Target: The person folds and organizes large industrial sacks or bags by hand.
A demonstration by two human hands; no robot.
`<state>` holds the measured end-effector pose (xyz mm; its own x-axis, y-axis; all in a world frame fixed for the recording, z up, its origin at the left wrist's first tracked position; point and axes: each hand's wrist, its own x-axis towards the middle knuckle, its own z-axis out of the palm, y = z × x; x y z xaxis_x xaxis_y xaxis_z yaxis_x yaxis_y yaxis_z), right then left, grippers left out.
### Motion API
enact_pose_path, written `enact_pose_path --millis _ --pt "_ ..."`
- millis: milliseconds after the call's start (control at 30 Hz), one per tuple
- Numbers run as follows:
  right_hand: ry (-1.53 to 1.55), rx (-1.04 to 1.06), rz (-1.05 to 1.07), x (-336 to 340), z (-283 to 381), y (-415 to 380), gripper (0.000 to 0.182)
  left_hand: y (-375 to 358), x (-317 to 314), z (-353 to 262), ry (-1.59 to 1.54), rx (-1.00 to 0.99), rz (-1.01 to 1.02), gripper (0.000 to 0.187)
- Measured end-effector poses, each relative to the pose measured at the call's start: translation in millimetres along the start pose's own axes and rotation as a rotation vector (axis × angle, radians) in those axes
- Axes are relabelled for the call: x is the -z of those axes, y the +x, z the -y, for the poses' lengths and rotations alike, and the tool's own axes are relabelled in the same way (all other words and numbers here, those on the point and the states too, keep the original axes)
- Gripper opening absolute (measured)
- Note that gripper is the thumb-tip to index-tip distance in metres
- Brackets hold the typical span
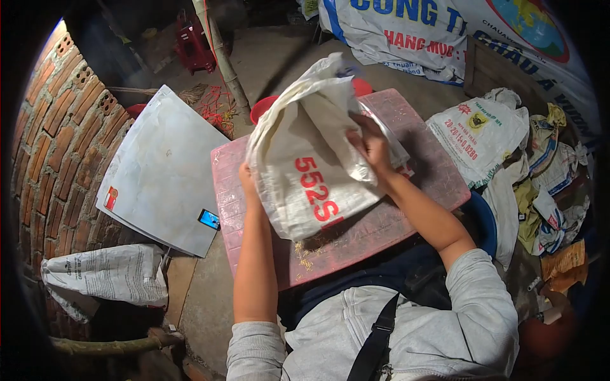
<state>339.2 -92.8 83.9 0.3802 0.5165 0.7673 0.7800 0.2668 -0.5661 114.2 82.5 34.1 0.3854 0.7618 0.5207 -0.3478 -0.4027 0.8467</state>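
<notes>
A white woven sack (286, 184) with large red print "552S" is held up over a low pink table (235, 247). Its mouth gapes toward the far side, with the rim uneven and creased. My left hand (246, 179) grips the sack's left edge, most of its fingers hidden behind the cloth. On the other side my right hand (373, 147) is closed on the right part of the rim, thumb and fingers pinching the fabric. Yellowish bits of straw or grain lie on the table near the sack's lower corner.
Big white sheets (159, 171) and a lit phone (208, 219) lie left, by a brick wall (54, 152). A folded sack (108, 276) sits below. Several sacks (483, 136) pile up at right beside a blue tub (481, 219). A bamboo pole (219, 51) stands behind.
</notes>
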Motion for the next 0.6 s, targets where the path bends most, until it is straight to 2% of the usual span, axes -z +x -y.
enact_pose_path --millis 33,67,100,167,233,300,367,400,433,500,533,567,600 --pt "0.027 0.013 -0.011 6.0 6.8 5.7 0.029 3.9 12.5 11.3 -0.001 -0.003 -0.005 0.018" --pt "-0.099 0.104 -0.013 10.0 -2.0 8.9 0.027 7.7 18.4 12.6 -0.065 0.036 -0.081 0.019" --pt "-0.225 0.195 -0.016 15.2 -9.5 12.9 0.024 11.7 12.1 -5.9 -0.129 0.076 -0.156 0.021" --pt "-0.217 0.244 -0.027 21.0 -17.3 14.5 0.019 13.6 8.1 -23.1 -0.147 0.036 -0.187 0.025" --pt "-0.261 0.202 -0.107 20.1 -21.3 16.3 0.018 17.1 19.6 -19.7 -0.584 0.249 -0.178 0.025" --pt "-0.212 0.164 -0.136 16.0 -29.6 15.0 0.018 18.2 26.7 -6.9 -0.499 0.233 -0.193 0.025" --pt "-0.137 0.026 -0.206 18.4 -39.6 12.9 0.018 16.9 34.2 1.8 -0.476 0.205 -0.132 0.027" --pt "-0.106 -0.016 -0.172 21.3 -57.8 9.9 0.037 17.8 34.3 -1.2 -0.476 0.204 -0.133 0.027" --pt "-0.105 -0.015 -0.17 21.4 -76.6 10.1 0.037 19.9 35.1 -4.5 -0.393 0.255 -0.198 0.031" --pt "0.748 -0.142 -0.33 21.8 -112.0 15.8 0.031 20.8 41.0 -21.9 -0.186 0.406 -0.292 0.045" --pt "0.159 0.036 -0.221 28.6 -136.6 13.8 0.036 19.5 45.0 -23.5 -0.375 0.372 -0.33 0.048" --pt "0.159 0.036 -0.22 33.2 -150.8 11.5 0.036 18.3 47.3 -24.0 -0.565 0.336 -0.365 0.05" --pt "0.106 -0.004 -0.27 37.7 -159.4 10.5 0.036 17.1 41.5 -36.1 -0.525 0.34 -0.388 0.049"
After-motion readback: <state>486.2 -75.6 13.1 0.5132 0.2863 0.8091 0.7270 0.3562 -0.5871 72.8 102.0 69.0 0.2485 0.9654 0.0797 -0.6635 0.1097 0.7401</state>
